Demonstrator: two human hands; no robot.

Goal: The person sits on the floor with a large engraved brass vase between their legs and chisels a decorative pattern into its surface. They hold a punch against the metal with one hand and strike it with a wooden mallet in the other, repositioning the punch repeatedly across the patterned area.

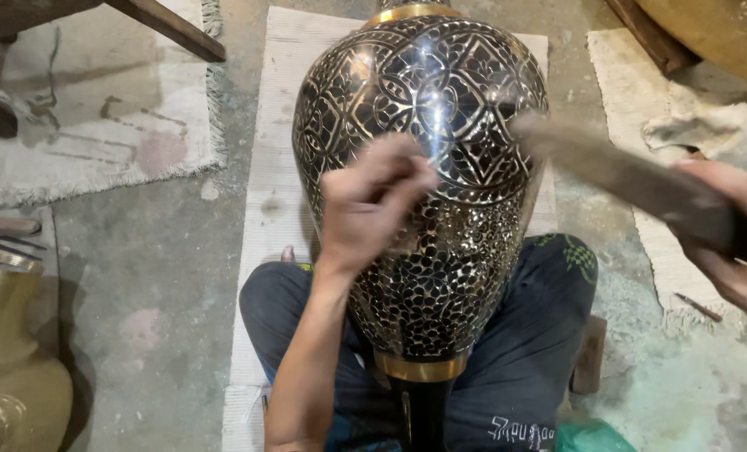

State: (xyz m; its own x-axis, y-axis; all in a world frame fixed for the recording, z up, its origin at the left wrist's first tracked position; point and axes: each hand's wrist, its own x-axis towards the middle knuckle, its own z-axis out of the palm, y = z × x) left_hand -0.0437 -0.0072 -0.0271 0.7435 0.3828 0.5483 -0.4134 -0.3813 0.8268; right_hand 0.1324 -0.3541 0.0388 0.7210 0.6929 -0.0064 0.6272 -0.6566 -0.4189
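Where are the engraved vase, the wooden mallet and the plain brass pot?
engraved vase [440, 92], head view, on its patterned upper belly
wooden mallet [616, 172], head view, on the blurred shaft ahead of the right hand
plain brass pot [5, 335], head view, on its neck

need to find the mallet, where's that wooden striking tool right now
In the head view the wooden striking tool is at the right, gripped in the right hand, its blurred head reaching toward the engraved black vase beside the left hand.

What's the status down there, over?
Left hand pinched on a thin tool against the engraved vase. Right hand grips a blurred wooden mallet. Nothing between them.
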